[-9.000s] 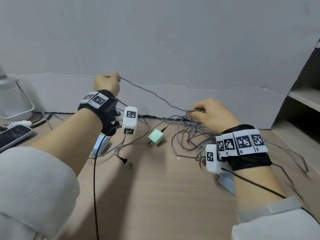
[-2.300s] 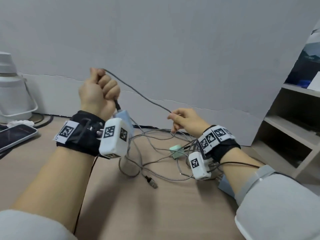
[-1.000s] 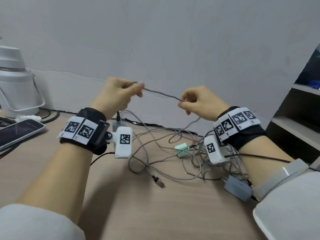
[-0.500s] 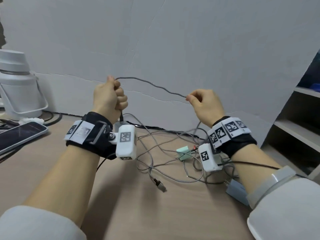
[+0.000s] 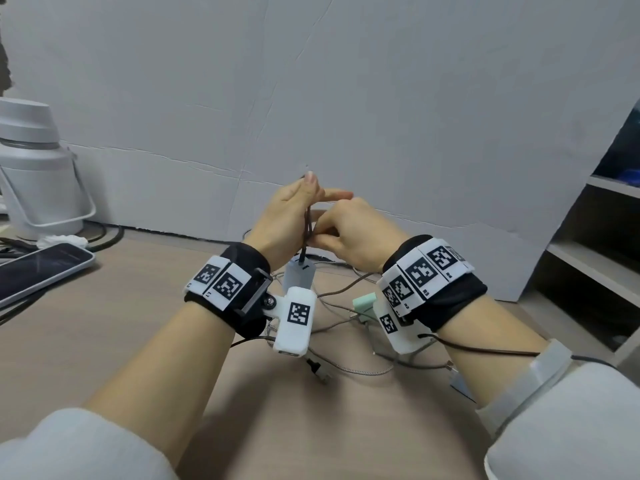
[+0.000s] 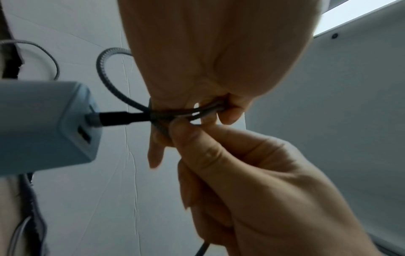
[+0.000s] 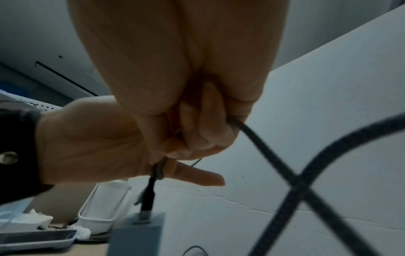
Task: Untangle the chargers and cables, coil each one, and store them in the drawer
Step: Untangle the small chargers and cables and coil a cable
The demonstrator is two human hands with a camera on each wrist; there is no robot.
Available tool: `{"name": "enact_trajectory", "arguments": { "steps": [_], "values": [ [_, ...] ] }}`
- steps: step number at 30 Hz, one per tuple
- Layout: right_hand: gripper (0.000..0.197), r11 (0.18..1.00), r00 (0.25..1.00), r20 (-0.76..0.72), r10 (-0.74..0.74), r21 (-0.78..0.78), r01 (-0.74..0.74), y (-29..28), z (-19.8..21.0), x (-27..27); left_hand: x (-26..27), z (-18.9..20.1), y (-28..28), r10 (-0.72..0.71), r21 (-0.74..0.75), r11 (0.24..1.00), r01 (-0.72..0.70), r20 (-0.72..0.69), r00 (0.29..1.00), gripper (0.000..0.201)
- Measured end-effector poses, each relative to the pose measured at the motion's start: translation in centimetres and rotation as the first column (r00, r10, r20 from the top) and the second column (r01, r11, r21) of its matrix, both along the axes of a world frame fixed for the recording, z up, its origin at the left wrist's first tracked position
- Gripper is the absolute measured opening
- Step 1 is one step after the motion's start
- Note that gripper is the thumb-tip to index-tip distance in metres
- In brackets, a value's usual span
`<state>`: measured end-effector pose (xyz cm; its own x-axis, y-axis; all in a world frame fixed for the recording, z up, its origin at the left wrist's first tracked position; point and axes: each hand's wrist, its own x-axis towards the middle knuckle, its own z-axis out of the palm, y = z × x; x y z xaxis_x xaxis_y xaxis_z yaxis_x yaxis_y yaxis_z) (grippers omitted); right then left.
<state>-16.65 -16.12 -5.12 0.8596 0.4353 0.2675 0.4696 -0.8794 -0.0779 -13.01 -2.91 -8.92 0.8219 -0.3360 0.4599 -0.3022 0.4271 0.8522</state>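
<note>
A: Head view: what are the hands doing?
B: The left hand and right hand are meeting above the wooden desk, both pinching a grey braided cable; its pale blue charger block is dangling below.
A: Left wrist view?
B: Fingers are curling round bunched loops.
A: Right wrist view?
B: The same. A phone is lying at nine o'clock.

Cable tangle on desk — hands above it, charger hanging beneath them; phone far left of tangle, jug behind phone; shelves right.
</note>
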Motion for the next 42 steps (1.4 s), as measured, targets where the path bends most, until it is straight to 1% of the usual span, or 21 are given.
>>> {"name": "enact_trajectory", "arguments": {
  "steps": [3, 6, 8, 11, 15, 16, 18, 20, 21, 22, 23, 25, 26, 28, 30, 32, 33, 35, 36, 38, 42],
  "values": [
    [0.009, 0.997, 0.998, 0.055, 0.032, 0.067, -0.035, -0.3, -0.2, -0.1, -0.2, -0.2, -0.4, 0.006, 0.052, 0.999, -0.007, 0.015, 1.0, 0.042],
    [0.045, 0.974, 0.989, 0.138, -0.061, 0.226, 0.028, -0.5, -0.7, -0.3, -0.5, -0.1, -0.2, 0.025, 0.112, 0.993, -0.025, 0.0, 1.0, 0.046],
    [0.053, 0.959, 0.98, 0.182, -0.084, 0.283, 0.029, -0.4, -0.6, -0.5, -0.7, -0.1, -0.2, 0.059, 0.19, 0.98, -0.062, 0.022, 0.998, 0.046],
    [0.053, 0.951, 0.991, 0.113, -0.068, 0.307, 0.03, -0.5, 0.0, -0.7, -0.6, -0.1, -0.2, 0.117, 0.299, 0.945, -0.133, 0.071, 0.991, 0.042],
    [0.046, 0.946, 0.993, -0.065, -0.097, 0.305, 0.112, -1.4, 0.8, -1.3, 0.2, 0.0, 1.1, 0.168, 0.416, 0.885, -0.211, 0.139, 0.976, 0.039],
    [0.043, 0.95, 0.99, -0.09, -0.109, 0.283, 0.131, -1.7, 1.0, -1.3, 0.4, 0.0, 1.5, 0.177, 0.425, 0.88, -0.214, 0.125, 0.976, 0.037],
    [0.026, 0.974, 0.984, -0.092, -0.151, 0.158, 0.165, -2.4, 1.4, -1.1, 0.5, 0.0, 2.2, 0.171, 0.448, 0.868, -0.212, 0.131, 0.977, 0.035],
    [0.006, 0.977, 0.975, -0.064, -0.212, 0.008, 0.213, -3.0, 1.8, -0.5, 0.4, 0.1, 2.6, 0.16, 0.514, 0.818, -0.257, 0.225, 0.961, 0.037],
    [0.005, 0.967, 0.967, -0.039, -0.25, -0.059, 0.248, -3.3, 1.8, -0.2, 0.3, 0.1, 2.7, 0.153, 0.536, 0.798, -0.277, 0.264, 0.952, 0.035],
    [0.011, 0.949, 0.956, 0.001, -0.292, -0.12, 0.29, -3.7, 1.8, 0.1, 0.4, 0.1, 2.9, 0.157, 0.535, 0.794, -0.288, 0.278, 0.948, 0.031],
    [0.014, 0.929, 0.943, 0.05, -0.33, -0.162, 0.334, -4.2, 1.8, 0.4, 0.5, 0.2, 3.1, 0.175, 0.506, 0.811, -0.294, 0.27, 0.947, 0.028],
    [0.018, 0.913, 0.925, 0.106, -0.366, -0.153, 0.379, -5.1, 1.7, 0.6, 1.0, 0.3, 3.6, 0.258, 0.382, 0.866, -0.321, 0.208, 0.943, 0.032],
    [0.021, 0.923, 0.929, 0.092, -0.359, -0.114, 0.368, -5.6, 1.7, 0.6, 1.4, 0.3, 3.9, 0.309, 0.295, 0.892, -0.343, 0.155, 0.938, 0.036],
    [0.023, 0.96, 0.96, 0.017, -0.279, 0.033, 0.279, -6.1, 1.9, 0.5, 2.1, 0.2, 4.5, 0.38, 0.127, 0.916, -0.38, 0.028, 0.925, 0.04],
    [0.023, 0.957, 0.988, -0.03, -0.154, 0.245, 0.156, -6.1, 2.1, -0.1, 2.7, 0.1, 4.9, 0.435, 0.014, 0.9, -0.435, -0.079, 0.897, 0.041],
    [0.024, 0.892, 0.997, 0.016, -0.076, 0.448, 0.061, -6.2, 2.3, -0.2, 3.2, 0.0, 5.4, 0.511, -0.051, 0.851, -0.523, -0.156, 0.845, 0.041],
    [0.023, 0.861, 0.996, 0.051, -0.078, 0.508, 0.042, -6.5, 2.4, -0.1, 3.5, 0.0, 5.8, 0.554, -0.07, 0.816, -0.574, -0.188, 0.811, 0.042],
    [0.022, 0.847, 0.986, 0.105, -0.126, 0.53, 0.052, -7.3, 2.3, 0.5, 3.8, -0.1, 6.8, 0.613, -0.096, 0.754, -0.65, -0.253, 0.748, 0.042],
    [0.023, 0.857, 0.98, 0.125, -0.153, 0.511, 0.068, -7.7, 2.2, 0.6, 4.0, 0.0, 7.3, 0.619, -0.107, 0.739, -0.665, -0.28, 0.734, 0.041],
    [0.023, 0.879, 0.966, 0.169, -0.198, 0.466, 0.099, -8.0, 1.7, 0.9, 4.0, 0.1, 7.5, 0.567, -0.144, 0.762, -0.632, -0.324, 0.757, 0.04],
    [0.031, 0.896, 0.913, 0.241, -0.33, 0.385, 0.223, -6.0, 0.9, 1.2, 3.1, 0.8, 6.0, 0.327, -0.208, 0.882, -0.423, -0.376, 0.867, 0.04]
  ]
}}
